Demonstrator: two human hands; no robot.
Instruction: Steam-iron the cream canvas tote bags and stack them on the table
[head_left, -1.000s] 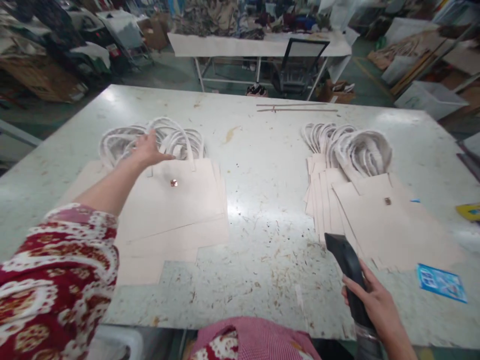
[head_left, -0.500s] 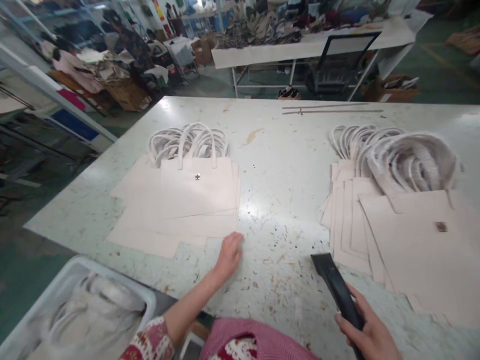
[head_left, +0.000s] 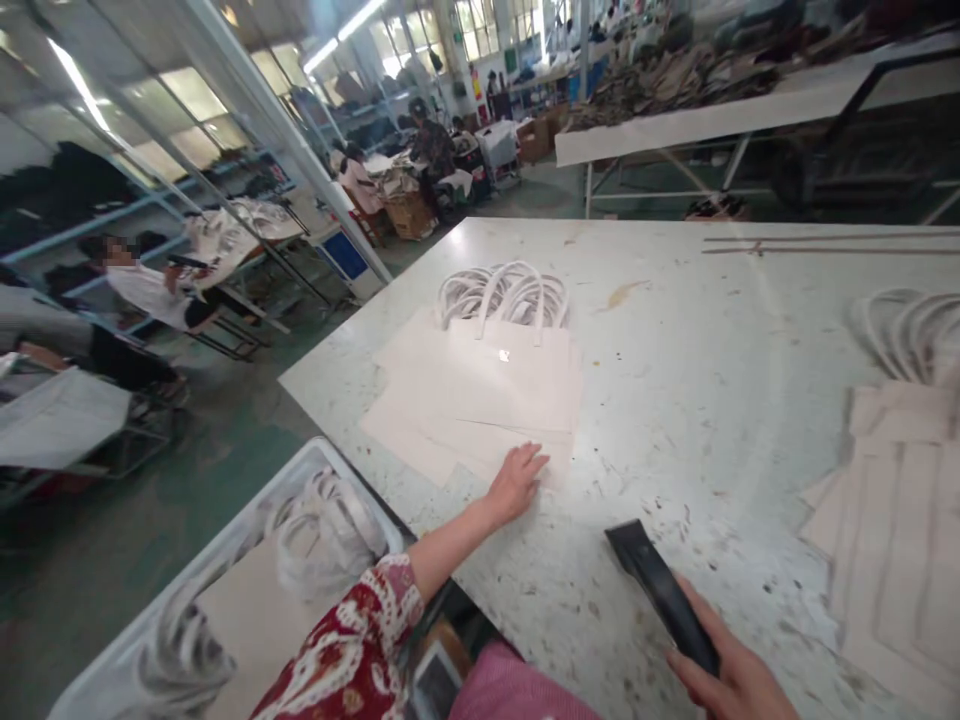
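My left hand (head_left: 517, 480) rests with fingers apart at the lower right edge of a fanned stack of cream tote bags (head_left: 517, 385). Their looped handles lie toward the far side, and the top bag has a small shiny metal piece near its upper edge. In my right hand (head_left: 731, 655) is a black clipper-like tool (head_left: 660, 590), wide flat head pointing away to the left. It is held above the table, apart from the bags. A second stack of cream bags (head_left: 900, 500) lies to the right, cut off by the frame.
A pale plastic bin (head_left: 319, 450) holding more bags stands below the near left edge of the white table (head_left: 660, 400). Thin rods (head_left: 825, 245) lie along the far edge. Beyond are a metal post (head_left: 281, 130), a worktable with heaped material (head_left: 675, 145) and several people.
The view has turned left, bringing more of the bin and the workshop into sight. My left hand has moved onto the left stack's lower edge. The right hand keeps hold of the black tool.
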